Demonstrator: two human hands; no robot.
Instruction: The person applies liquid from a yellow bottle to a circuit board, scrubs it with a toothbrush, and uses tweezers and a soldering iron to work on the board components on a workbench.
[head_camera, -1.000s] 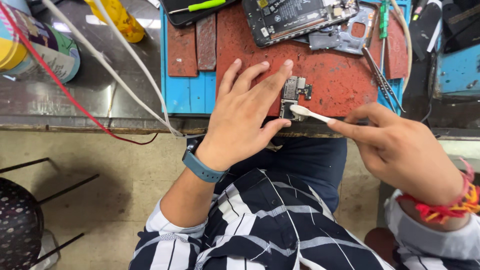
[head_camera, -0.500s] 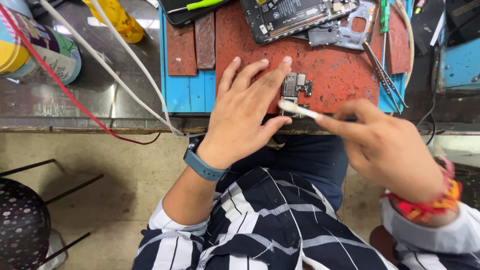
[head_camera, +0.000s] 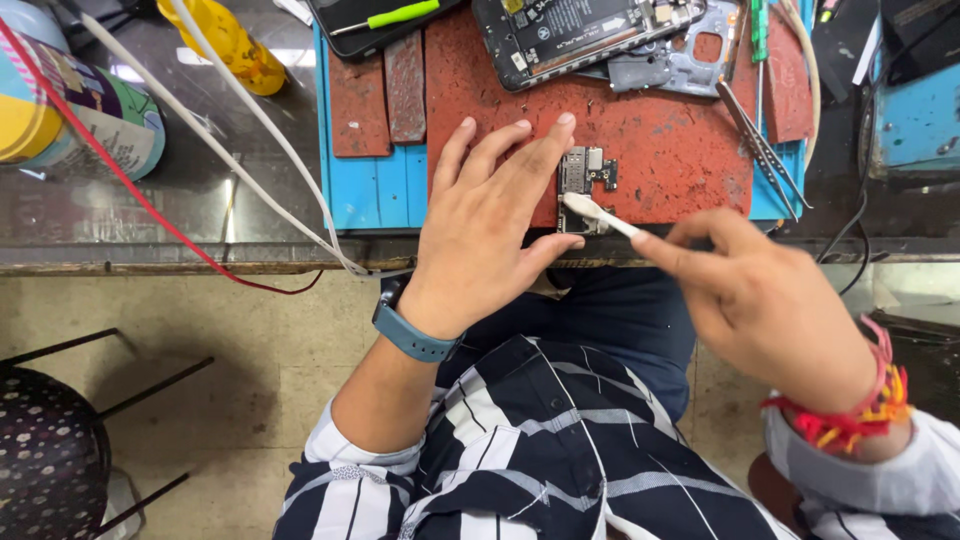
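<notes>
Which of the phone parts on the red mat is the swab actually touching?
The small circuit board at the mat's near edge, pinned by the left hand; the right hand's white swab meets it. The opened phone and grey frame lie farther back, untouched.

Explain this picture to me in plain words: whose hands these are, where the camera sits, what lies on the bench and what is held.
The camera sits on the person's head and looks down, so both hands are their own. The left hand presses flat on a red work mat, steadying a small circuit board. The right hand pinches a white cotton swab whose tip meets that board. Farther back lie an opened phone, tweezers and a yellow bottle. White and red cables cross the bench at the left.
</notes>
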